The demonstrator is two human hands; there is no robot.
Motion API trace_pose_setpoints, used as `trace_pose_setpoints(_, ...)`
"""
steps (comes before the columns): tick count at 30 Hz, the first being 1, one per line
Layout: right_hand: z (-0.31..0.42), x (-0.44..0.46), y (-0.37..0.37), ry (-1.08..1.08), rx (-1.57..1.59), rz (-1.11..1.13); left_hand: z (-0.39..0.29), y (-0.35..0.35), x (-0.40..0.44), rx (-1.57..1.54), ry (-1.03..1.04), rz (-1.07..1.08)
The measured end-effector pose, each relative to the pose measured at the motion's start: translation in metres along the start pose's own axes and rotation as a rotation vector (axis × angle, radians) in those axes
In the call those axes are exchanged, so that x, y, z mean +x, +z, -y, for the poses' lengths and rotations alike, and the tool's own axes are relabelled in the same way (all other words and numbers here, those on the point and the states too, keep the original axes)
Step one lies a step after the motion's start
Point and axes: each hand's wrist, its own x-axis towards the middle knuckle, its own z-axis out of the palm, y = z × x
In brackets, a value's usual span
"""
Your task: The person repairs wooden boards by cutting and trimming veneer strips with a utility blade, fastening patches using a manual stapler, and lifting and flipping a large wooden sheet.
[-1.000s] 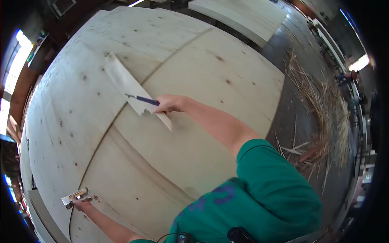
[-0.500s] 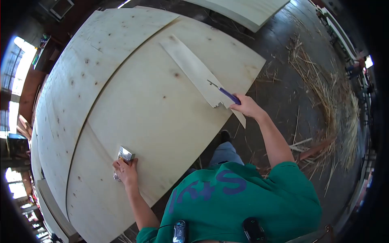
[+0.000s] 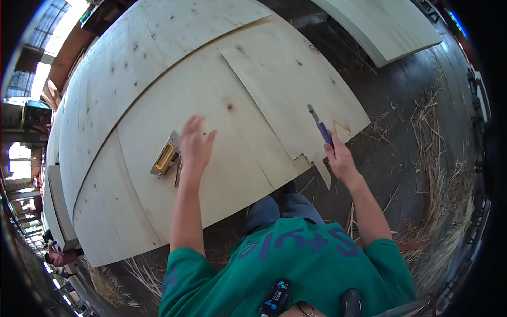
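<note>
My left hand (image 3: 196,142) hovers over the plywood sheet (image 3: 174,100), a little blurred, its fingers apart and nothing in them. Just left of it a silver staple gun (image 3: 166,154) with a yellow inner grip lies on the sheet. My right hand (image 3: 342,158) is closed around a purple-handled tool (image 3: 324,132) with a narrow metal blade pointing away from me. Under that tool lies a thin veneer strip (image 3: 269,105), jagged at its near end, with a pointed sliver (image 3: 322,174) sticking out past the sheet's edge.
A second sheet layer (image 3: 121,68) overlaps along a curved seam at the far left. Another stack of pale boards (image 3: 391,31) stands across the aisle. Wood scraps (image 3: 433,142) litter the dark floor on the right. A person (image 3: 58,257) is at the far left.
My left hand has let go of the staple gun and moved up and right, opening. My right hand has turned the purple-handled tool more upright. The head view has shifted.
</note>
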Motion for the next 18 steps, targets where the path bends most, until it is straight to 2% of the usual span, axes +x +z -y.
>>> trace_pose_setpoints(2, 0.021, 0.011, 0.013, 0.016, 0.026, 0.097, -0.033, 0.02, 0.037, -0.111, 0.232, 0.124)
trace_pose_setpoints(4, 0.043, 0.014, 0.034, 0.068, 0.028, 0.218, -0.056, 0.054, 0.07, -0.066, 0.42, 0.106)
trace_pose_setpoints(6, 0.061, 0.018, 0.053, 0.14, -0.004, 0.357, -0.072, 0.075, 0.087, 0.026, 0.375, 0.246)
trace_pose_setpoints(7, 0.061, 0.018, 0.059, 0.101, -0.056, 0.353, -0.075, 0.082, 0.089, 0.069, 0.353, 0.315)
trace_pose_setpoints(9, 0.058, 0.022, 0.068, 0.016, -0.158, 0.34, -0.072, 0.094, 0.088, 0.105, 0.328, 0.316)
trace_pose_setpoints(13, 0.059, 0.039, 0.079, 0.012, -0.197, 0.346, -0.079, 0.081, 0.093, 0.149, 0.307, 0.438)
trace_pose_setpoints(18, 0.058, 0.043, 0.082, 0.041, -0.242, 0.361, -0.084, 0.074, 0.093, 0.184, 0.297, 0.479)
